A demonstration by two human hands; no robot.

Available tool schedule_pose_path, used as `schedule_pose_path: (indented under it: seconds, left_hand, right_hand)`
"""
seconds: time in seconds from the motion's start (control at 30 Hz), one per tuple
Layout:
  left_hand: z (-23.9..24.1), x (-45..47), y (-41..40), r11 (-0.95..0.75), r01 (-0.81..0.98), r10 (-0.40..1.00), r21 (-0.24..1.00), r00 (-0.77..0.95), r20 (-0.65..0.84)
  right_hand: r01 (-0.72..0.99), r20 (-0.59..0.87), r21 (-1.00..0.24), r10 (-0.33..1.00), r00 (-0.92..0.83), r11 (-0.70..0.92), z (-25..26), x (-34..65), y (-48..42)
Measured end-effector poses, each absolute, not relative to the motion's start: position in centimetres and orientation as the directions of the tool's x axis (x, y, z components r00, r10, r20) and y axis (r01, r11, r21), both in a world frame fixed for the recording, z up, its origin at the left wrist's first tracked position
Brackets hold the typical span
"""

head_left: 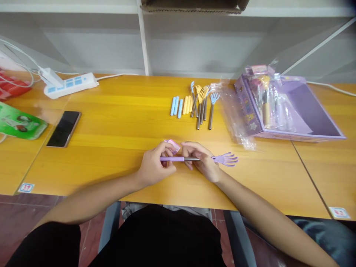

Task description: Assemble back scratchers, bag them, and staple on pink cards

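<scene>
A purple back scratcher with a metal shaft and a hand-shaped head lies level between my hands, its head pointing right. My left hand is closed at the purple handle end. A small pink printed tag sticks out by its fingertips; whether it is gripped or stuck on, I cannot tell. My right hand is wrapped round the metal shaft near the head. Beyond my hands lie several blue and yellow back scratchers, beside loose blue sleeves and yellow sleeves.
On the right stands a purple box holding wrapped items, with clear plastic wrap beside it. A phone, a green package and a white power strip occupy the left. A shelf backs the table.
</scene>
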State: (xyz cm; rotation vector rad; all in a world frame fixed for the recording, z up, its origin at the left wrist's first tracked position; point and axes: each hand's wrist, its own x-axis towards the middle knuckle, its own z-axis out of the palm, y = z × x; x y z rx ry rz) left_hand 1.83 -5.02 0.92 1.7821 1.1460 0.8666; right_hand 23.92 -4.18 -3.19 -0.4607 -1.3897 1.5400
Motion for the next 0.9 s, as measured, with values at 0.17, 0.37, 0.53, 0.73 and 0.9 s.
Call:
schedule_pose_path:
  seconds: [0.17, 0.37, 0.53, 0.73, 0.9]
  left_hand:
    - [0.7, 1.8, -5.1, -0.235, 0.374, 0.931, 0.897, 0.35, 0.097]
    - [1.7, 0.7, -4.1, -0.326, 0.343, 0.866, 0.881, 0.481, 0.134]
    - [1.7, -0.1, -2.1, -0.214, 0.298, 0.883, 0.93, 0.467, 0.053]
    - [1.0, -0.7, -1.4, -0.03, 0.216, 0.873, 0.976, 0.481, -0.079]
    - [0.3, -0.9, -1.0, 0.016, 0.206, 0.884, 0.978, 0.455, -0.11]
  right_hand:
    - [-0.378, 0.284, -0.92, 0.837, -0.468, 0.101, -3.2, 24.0, -4.4]
    - [-0.343, 0.21, -0.936, 0.907, -0.364, 0.079, -2.6, 24.1, -4.1]
    - [-0.305, 0.139, -0.952, 0.929, -0.343, 0.03, -2.3, 24.6, -2.7]
    - [-0.321, 0.122, -0.946, 0.964, -0.237, 0.041, -1.7, 25.5, -2.3]
    - [-0.41, 0.057, -0.912, 0.994, -0.088, 0.016, -1.1, 25.8, -1.8]
